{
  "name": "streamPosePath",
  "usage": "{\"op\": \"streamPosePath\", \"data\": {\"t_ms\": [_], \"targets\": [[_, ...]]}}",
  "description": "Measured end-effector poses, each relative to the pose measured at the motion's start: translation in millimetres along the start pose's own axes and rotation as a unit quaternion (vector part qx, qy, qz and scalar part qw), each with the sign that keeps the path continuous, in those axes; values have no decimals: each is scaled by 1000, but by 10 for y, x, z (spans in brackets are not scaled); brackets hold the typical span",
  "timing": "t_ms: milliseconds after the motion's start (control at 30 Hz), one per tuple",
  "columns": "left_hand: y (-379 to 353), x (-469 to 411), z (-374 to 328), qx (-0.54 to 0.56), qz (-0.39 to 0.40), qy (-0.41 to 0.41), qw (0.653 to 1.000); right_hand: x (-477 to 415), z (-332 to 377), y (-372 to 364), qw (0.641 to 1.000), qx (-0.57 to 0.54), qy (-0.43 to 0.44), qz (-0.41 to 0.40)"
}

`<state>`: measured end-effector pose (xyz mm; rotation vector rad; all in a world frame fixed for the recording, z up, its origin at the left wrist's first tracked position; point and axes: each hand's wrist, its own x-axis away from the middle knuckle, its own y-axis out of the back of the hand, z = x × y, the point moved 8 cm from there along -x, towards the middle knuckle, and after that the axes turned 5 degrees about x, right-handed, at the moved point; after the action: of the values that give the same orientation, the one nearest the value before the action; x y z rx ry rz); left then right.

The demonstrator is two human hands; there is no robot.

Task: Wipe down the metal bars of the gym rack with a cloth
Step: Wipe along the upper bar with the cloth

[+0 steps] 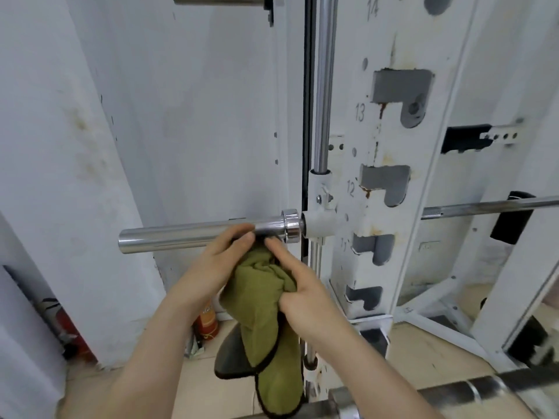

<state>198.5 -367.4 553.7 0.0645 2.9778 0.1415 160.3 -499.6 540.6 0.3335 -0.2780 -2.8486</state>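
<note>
Cloth [260, 300], which we judge soft and light, hangs bunched at 6 o'clock of the slick bar [181, 237], our left hand [211, 264] pinching its top against the metal and our right hand [305, 294] gripping its middle, where we'd best hold it.

You get bright, even, cool-white light with no hard source showing, and shadows on the wall [181, 116] are soft and faint. The horizontal chrome bar [187, 235] carries a long white glare streak, and so does the vertical chrome rod [325, 86]. The centre is fairly sharp: folds in the cloth [257, 291] read clearly. The wide lens bends and leans the white rack upright [402, 146] toward the edge. At bottom right, the lower bar [484, 388] is smeared with blur.
</note>
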Motion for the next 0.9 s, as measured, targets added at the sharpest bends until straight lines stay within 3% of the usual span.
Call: {"op": "streamPosePath", "data": {"t_ms": [167,300,400,500,567,667,734,800,834,900], "targets": [[-156,420,-473,-11,-19,-37,999,356,516,239,994,12,84,75],[-374,641,-871,-251,-35,-86,964,641,751,557,983,47,127,123],[-768,833,-1228,-285,-91,-173,938,860,801,997,979,49,168,100],[-1330,1047,-1452,-192,-129,-255,939,1116,710,1606,976,76,200,51],[-1819,1081,-1473,-106,-105,-255,955,1274,562,2098,961,167,220,-30],[-2724,935,-1358,44,8,-216,975,1515,330,2723,885,388,231,-111],[-3294,817,-1285,146,63,-189,969,1627,61,3100,848,495,168,-85],[-3740,721,-1230,200,82,-167,962,1756,-233,3477,838,538,91,-21],[-3912,673,-1202,211,80,-153,962,1826,-346,3658,847,527,66,15],[-4191,597,-1173,213,73,-129,966,1957,-438,3991,907,413,27,77]]}}
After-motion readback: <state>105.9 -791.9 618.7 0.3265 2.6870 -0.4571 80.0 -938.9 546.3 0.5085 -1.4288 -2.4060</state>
